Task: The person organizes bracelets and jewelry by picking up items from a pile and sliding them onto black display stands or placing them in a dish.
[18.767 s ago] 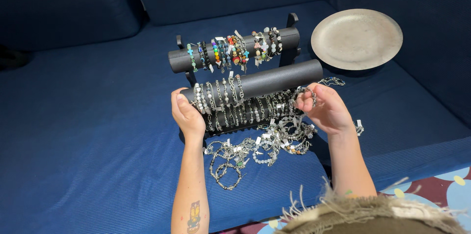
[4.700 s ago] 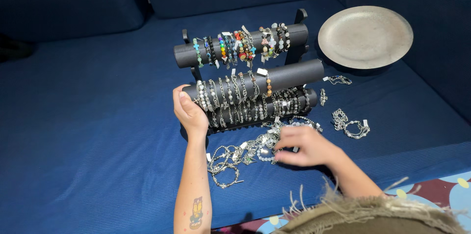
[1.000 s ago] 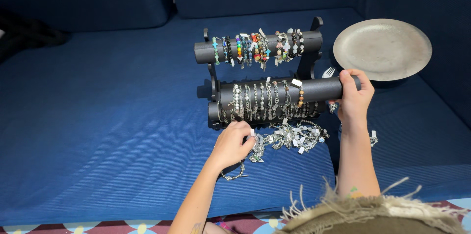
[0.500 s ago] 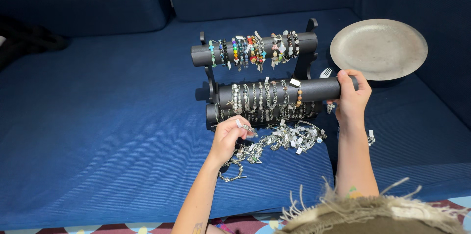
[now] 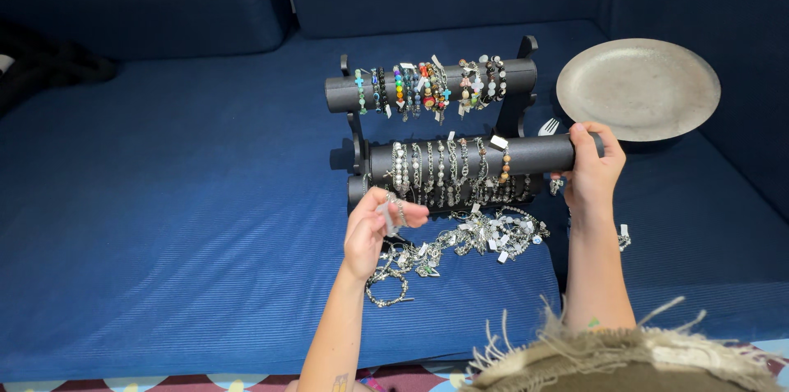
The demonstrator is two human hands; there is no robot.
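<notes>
On the blue sofa cushion point(image 5: 164, 219), our right hand point(image 5: 593, 172) grips the end of the middle black bar point(image 5: 526, 155) while our left hand point(image 5: 374, 228) pinches a silver bracelet point(image 5: 396, 213) just before it. We judge that tilting the bar could slide bracelets off onto the loose pile point(image 5: 468, 240) below.

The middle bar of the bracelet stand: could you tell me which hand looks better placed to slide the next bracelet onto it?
Probably the left hand: it holds a silver bracelet beside the bar's open end, while the right hand grips the middle bar.
</notes>
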